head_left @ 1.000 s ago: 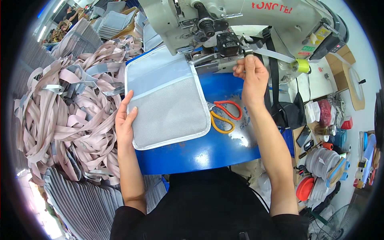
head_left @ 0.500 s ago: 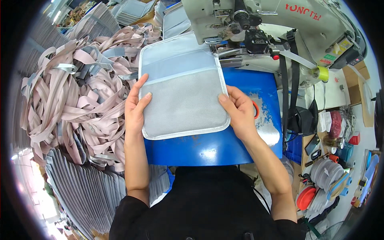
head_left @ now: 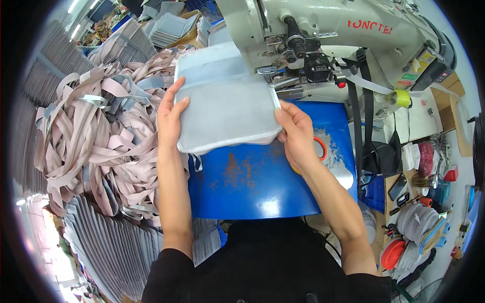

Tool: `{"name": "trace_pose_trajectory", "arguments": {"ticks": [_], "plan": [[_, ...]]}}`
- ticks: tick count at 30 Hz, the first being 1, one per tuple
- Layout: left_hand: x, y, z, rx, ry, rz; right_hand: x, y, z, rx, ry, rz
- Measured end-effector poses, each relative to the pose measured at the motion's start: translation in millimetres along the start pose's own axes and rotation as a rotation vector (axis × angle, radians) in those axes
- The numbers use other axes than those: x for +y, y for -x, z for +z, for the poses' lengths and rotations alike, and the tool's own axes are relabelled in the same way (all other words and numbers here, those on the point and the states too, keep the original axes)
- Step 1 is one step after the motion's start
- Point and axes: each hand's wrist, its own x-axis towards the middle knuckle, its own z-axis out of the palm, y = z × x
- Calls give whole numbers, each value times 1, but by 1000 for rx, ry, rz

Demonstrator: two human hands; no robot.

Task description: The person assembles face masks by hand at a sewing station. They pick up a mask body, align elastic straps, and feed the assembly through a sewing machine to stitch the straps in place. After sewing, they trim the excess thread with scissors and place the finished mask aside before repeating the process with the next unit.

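Note:
A pale grey rectangular mesh panel with white edging [head_left: 225, 113] is held flat-to-tilted above the blue work surface [head_left: 242, 192], its top by the sewing machine's needle area [head_left: 268, 73]. My left hand [head_left: 172, 111] grips its left edge, thumb on top. My right hand [head_left: 295, 131] pinches the right edge near the lower corner. The panel is slightly blurred, with pinkish material showing under its lower edge. Scissors [head_left: 322, 147] with red and yellow handles lie partly hidden behind my right hand.
Tangled pink and grey strips [head_left: 101, 141] fill the left, above stacked grey panels [head_left: 101, 252]. More panels [head_left: 172, 25] lie at the back. The machine head [head_left: 333, 25] overhangs the surface; a tape spool [head_left: 401, 98], black straps and assorted tools, spools and a phone are at right.
My right hand has left the machine's front for the panel's right edge. Since half a second ago, both hands have lifted or tilted the panel, exposing more blue surface below it.

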Motion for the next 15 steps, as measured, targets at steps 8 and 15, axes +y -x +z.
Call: {"name": "trace_pose_trajectory", "arguments": {"ticks": [8, 15], "plan": [[-5, -40, 4, 91, 46, -18, -123, 21, -37, 179, 733, -626], [-5, -28, 3, 23, 215, -187, -430, -56, -190, 845, 1568, -1227]]}}
